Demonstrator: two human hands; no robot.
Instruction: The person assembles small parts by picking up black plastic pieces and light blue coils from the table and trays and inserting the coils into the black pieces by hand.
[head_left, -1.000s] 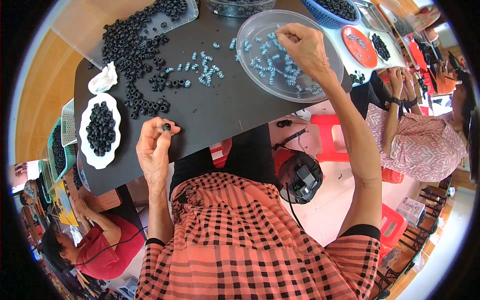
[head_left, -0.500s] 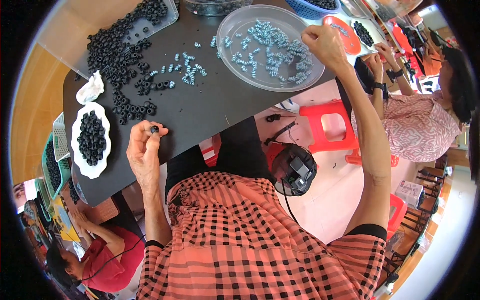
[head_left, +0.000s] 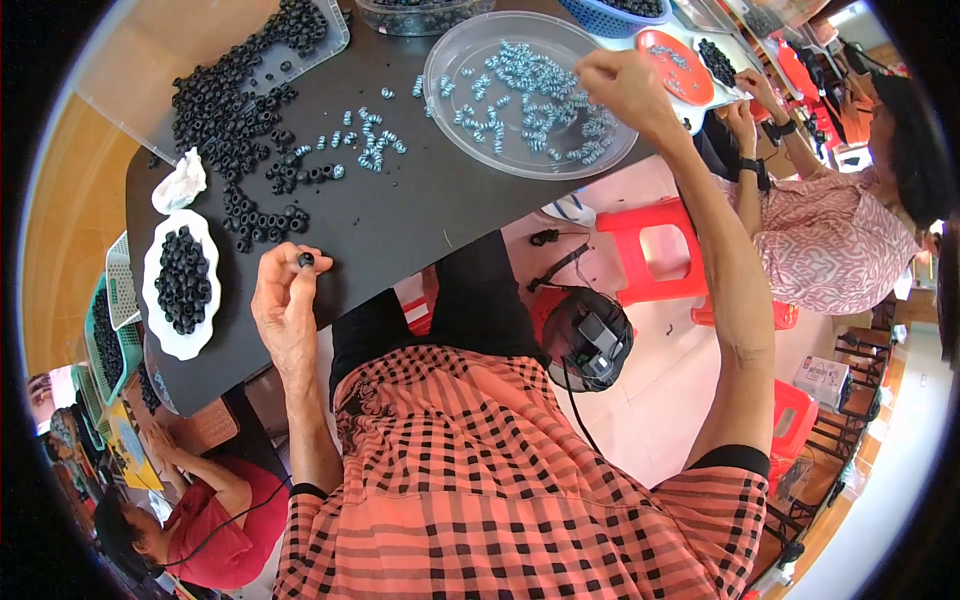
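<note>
My left hand (head_left: pixel 286 305) is closed at the table's near edge, pinching a small round black bead-like part (head_left: pixel 306 259) between thumb and fingers. My right hand (head_left: pixel 632 90) reaches over the right side of a clear round plastic tray (head_left: pixel 436 100). Its fingertips are pinched together, and anything between them is hidden. Inside the tray lie many small light-blue striped coil-like pieces (head_left: pixel 530 75). More of these striped pieces (head_left: pixel 372 140) are scattered on the dark table left of the tray. A heap of black bead-like parts (head_left: pixel 215 120) spreads beyond my left hand.
A white scalloped dish (head_left: pixel 152 300) of black parts stands at the left, below a crumpled white cloth (head_left: pixel 181 182). A clear bin (head_left: pixel 120 80) lies tipped at far left. Red stools (head_left: pixel 640 285) stand at right. Co-workers sit at right (head_left: pixel 835 240) and lower left (head_left: pixel 225 520).
My right hand has moved left, further over the tray. The left hand keeps its pinch on the black part, almost in place. The view has shifted slightly.
</note>
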